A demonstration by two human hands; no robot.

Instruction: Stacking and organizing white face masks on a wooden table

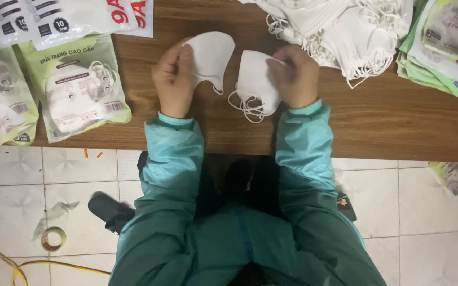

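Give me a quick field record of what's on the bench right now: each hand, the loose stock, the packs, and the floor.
left hand: grips one white fabric face mask, held just above the brown wooden table
right hand: pinches a second white fabric mask, ear loops trailing on the wood
loose stock: heap of white masks, top right
packs: filled green-edged plastic mask bags at left; stack of flat green bags at far right
floor: roll of tape, yellow cable on white tiles
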